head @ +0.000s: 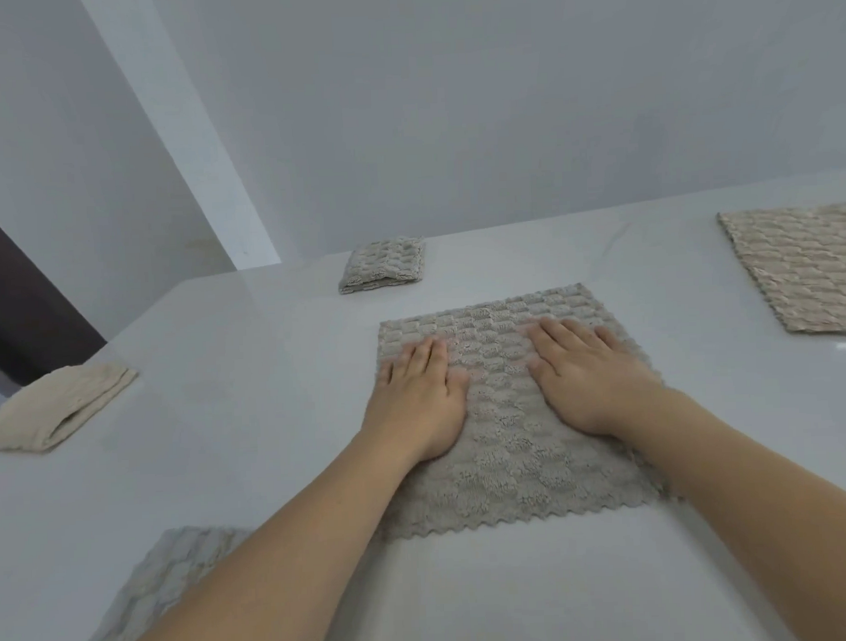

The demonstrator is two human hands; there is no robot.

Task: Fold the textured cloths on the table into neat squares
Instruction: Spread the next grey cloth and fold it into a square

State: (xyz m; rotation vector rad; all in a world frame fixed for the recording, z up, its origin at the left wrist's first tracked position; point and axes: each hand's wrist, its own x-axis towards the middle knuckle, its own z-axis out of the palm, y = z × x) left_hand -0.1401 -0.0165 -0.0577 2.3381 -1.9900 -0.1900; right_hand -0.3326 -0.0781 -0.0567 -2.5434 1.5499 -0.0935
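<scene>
At the far left edge of the white table [269,373] lies a cream cloth [55,412], folded into a thick rectangle with its open layers facing near. Near-left, partly hidden under the left forearm, a pale checked cloth [166,583] lies flat and runs off the bottom of the view. Farther back, left of centre, a small grey cloth [383,265] sits folded into a compact square near the wall. In the middle, a grey textured cloth [512,451] is spread flat, its zigzag hem along the near edge. The left hand [421,392] rests flat on its left part, fingers straight and close together, pointing far. The right hand [586,372] lies flat on its right part, fingers straight and slightly spread. The hands are apart. At far right, a beige cloth [807,268] lies unfolded, cut off by the frame edge.
</scene>
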